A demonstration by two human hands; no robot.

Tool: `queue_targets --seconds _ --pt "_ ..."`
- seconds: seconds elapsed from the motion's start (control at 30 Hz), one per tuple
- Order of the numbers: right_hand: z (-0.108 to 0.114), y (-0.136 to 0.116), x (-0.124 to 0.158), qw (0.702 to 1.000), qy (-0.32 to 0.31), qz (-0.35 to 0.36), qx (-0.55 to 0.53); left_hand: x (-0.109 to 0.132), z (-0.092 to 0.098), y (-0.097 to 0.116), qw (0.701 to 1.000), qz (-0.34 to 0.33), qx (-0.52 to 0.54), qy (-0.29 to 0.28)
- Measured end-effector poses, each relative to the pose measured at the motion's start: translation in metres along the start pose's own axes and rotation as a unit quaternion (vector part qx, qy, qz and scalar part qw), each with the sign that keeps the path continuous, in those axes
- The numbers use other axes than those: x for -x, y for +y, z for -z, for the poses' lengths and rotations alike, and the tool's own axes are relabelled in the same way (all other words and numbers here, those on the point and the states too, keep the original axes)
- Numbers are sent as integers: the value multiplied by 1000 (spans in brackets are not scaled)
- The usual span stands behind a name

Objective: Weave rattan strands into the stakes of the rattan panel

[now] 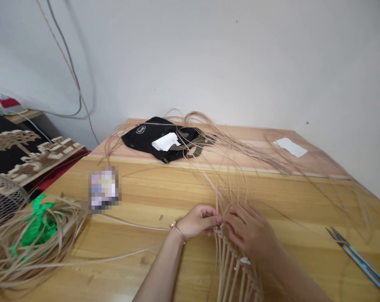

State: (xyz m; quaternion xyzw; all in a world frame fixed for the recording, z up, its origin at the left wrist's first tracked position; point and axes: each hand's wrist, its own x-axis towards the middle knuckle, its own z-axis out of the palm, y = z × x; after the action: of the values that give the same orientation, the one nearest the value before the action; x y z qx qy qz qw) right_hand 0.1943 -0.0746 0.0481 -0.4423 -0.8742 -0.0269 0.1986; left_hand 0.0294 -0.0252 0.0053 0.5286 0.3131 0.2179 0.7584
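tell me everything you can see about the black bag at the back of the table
The black bag lies flat and slumped at the far edge of the wooden table, near the white wall. It looks like soft fabric, with a small white oval logo patch on its left end and olive-green straps or trim showing on its right side. A crumpled white paper rests on top of it. Thin pale cane strands arc over and across it. Neither hand touches it.

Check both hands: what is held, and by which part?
Both the left hand and right hand pinch the woven rattan piece at its upper woven edge, where the loose strands fan out.
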Motion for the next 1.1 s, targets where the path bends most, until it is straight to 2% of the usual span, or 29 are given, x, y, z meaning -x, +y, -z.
queue_targets --seconds 0.17,0.37,0.5,0.63,0.7,0.77,0.8,0.87,0.97,1.03,1.1 --pt "-8 0 1 998 46 25 34 0 0 0 1000 16 -12 9" --pt "-5 -1 2 988 106 77 77 -1 -2 1 1000 9 1 10" --pt "-2 -6 -1 990 116 76 41 -2 -4 0 1000 -3 -12 6" --pt "1 -8 0 985 159 -18 57 -3 -4 0 999 -9 -33 -11" --pt "6 -7 1 973 201 -79 76 -3 -4 0 999 -10 -37 -10" --pt "12 -6 0 959 231 -162 39 -3 -4 0 999 -10 -33 -6" --pt "16 -5 -1 951 226 -209 -12 -3 -4 0 999 -11 -30 -6" --pt "21 -5 -5 929 164 -283 -175 -3 -4 -1 1000 -13 -26 -5" --pt "23 -5 -9 850 47 -326 -411 -4 -4 -3 999 -22 -26 -4" --pt "21 -6 -10 812 36 -354 -462 -5 -4 -4 999 -27 -27 -4" --pt "21 -8 -10 816 47 -371 -441 -6 -4 -6 999 -31 -29 -5"
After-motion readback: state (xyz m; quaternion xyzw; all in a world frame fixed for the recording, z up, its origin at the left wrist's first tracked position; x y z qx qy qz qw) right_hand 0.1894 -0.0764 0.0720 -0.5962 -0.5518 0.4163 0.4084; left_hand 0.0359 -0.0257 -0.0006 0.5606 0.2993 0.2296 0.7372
